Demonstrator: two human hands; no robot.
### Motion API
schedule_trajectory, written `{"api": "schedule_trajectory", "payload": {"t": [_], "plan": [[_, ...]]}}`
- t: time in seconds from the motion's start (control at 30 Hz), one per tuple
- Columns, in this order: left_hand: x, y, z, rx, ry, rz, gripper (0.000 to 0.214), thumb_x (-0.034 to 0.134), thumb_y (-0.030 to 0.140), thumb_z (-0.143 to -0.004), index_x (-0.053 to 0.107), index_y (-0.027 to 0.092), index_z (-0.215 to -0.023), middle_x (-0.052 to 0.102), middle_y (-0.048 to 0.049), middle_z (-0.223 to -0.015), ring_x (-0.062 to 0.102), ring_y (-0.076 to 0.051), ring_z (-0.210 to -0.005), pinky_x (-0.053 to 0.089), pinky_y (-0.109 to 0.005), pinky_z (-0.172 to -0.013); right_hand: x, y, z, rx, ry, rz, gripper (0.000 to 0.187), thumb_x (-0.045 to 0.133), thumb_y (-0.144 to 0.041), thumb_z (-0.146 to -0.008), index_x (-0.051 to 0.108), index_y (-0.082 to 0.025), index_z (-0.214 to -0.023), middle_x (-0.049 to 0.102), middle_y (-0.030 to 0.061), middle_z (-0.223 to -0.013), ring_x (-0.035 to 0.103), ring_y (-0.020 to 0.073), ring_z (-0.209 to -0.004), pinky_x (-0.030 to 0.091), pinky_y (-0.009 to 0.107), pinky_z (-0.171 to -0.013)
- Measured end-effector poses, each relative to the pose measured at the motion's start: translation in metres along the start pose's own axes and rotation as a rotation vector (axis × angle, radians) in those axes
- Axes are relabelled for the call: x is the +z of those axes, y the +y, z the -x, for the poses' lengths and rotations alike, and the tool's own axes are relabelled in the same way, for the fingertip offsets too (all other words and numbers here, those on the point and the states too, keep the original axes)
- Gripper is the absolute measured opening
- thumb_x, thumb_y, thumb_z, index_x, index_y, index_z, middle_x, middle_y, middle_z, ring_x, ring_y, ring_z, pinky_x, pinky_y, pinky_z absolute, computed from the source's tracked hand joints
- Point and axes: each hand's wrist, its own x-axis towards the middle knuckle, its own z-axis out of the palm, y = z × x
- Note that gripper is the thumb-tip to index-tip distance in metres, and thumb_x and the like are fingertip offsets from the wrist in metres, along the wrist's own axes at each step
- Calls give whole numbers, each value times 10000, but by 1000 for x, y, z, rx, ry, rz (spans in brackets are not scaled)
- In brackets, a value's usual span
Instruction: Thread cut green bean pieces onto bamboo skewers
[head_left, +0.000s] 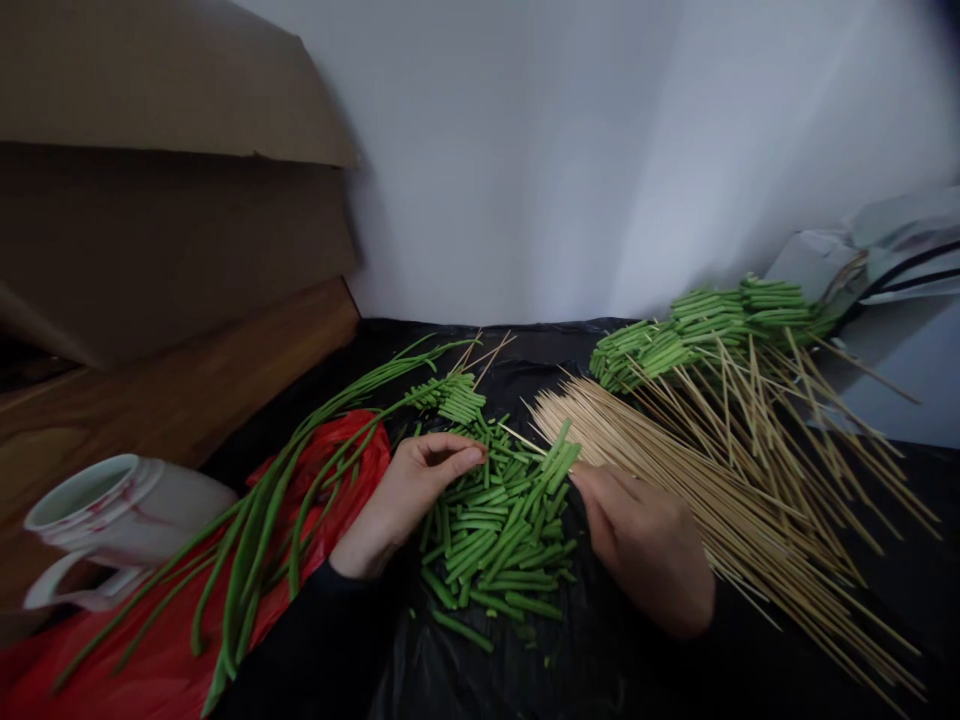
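My right hand [645,545] grips a bamboo skewer [525,440] whose bare tip points left. Several cut green bean pieces [555,465] sit side by side on that skewer, just beyond my fingertips. My left hand [412,490] is closed in a pinch, thumb against finger, on a short green bean piece [486,472] at the upper left of the heap. Between both hands lies the loose heap of cut green bean pieces [487,545] on black plastic sheeting [450,680]. Behind the heap rest filled skewers [457,398], their bare sticks pointing away from me.
Long uncut beans [259,530] drape over a red plastic bag [341,450] at left, beside a white mug [142,510] lying tilted. A bundle of bare skewers [675,450] spreads at right, with stacked filled skewers [712,325] behind. A cardboard box [172,210] stands at far left.
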Motion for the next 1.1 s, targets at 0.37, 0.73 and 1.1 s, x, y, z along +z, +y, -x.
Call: {"api": "schedule_trajectory", "payload": {"t": [0.37, 0.73, 1.1], "plan": [[-9, -23, -5, 166, -130, -504, 188, 713, 379, -714, 762, 197, -717, 703, -49, -720, 588, -190, -693, 399, -268, -643, 0, 1, 0, -10, 2, 34, 210, 465, -139, -905, 658, -163, -985, 633, 13, -727, 562, 119, -622, 335, 261, -595], [-10, -23, -5, 271, -242, -691, 60, 701, 266, -724, 750, 232, -713, 656, -33, -739, 565, -190, -731, 362, -277, -686, 2, 1, 0, -24, 26, 44, 221, 466, -129, -899, 658, -164, -1003, 628, 9, -712, 559, 120, -623, 335, 270, -579], [-2, -6, -3, -59, -81, 170, 202, 787, 288, -676, 723, 152, -809, 668, -25, -755, 555, -123, -685, 418, -237, -674, -3, -3, 0, -26, 31, 15, 228, 448, -127, -908, 657, -160, -993, 627, 11, -710, 556, 117, -603, 336, 272, -595]]}}
